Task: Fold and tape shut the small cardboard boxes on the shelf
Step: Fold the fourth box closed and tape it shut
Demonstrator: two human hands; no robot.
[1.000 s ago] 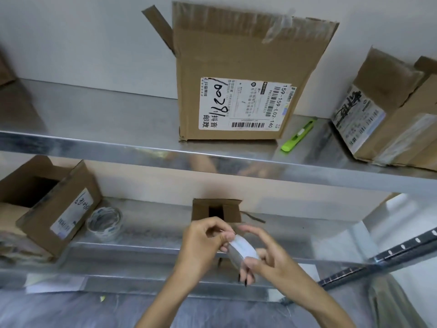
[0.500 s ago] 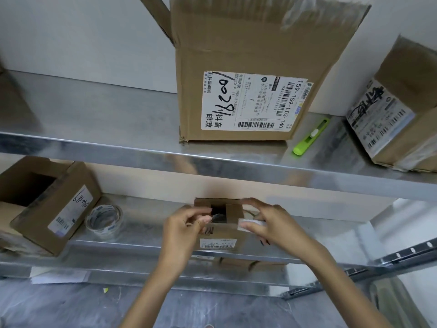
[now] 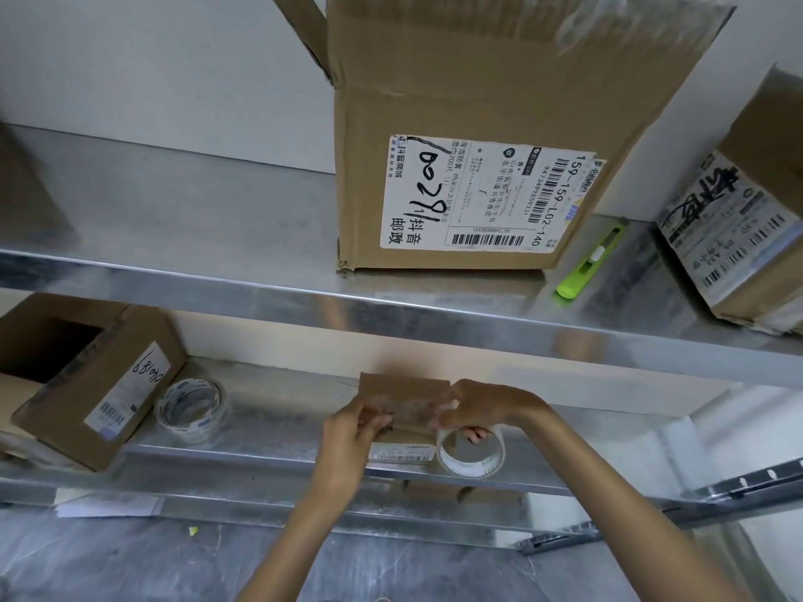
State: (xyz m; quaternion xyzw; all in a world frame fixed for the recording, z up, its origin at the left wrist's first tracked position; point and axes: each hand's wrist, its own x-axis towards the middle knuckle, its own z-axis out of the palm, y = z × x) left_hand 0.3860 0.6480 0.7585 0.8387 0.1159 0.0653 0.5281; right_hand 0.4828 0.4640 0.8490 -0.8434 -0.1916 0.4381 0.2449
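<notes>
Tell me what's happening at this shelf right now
A person is taping shut a small cardboard box on the lower shelf. The left hand presses the end of a clear tape strip onto the box top, while the right hand holds a tape roll beside the box and draws the strip across. A spare tape roll and an open box sit further left. A large open box and a green utility knife sit untouched on the upper shelf.

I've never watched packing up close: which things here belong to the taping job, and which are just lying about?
In use:
small box
tape roll in the right hand
left hand on the box

Lying about:
spare tape roll
green cutter
large labelled box
open box at left
</notes>
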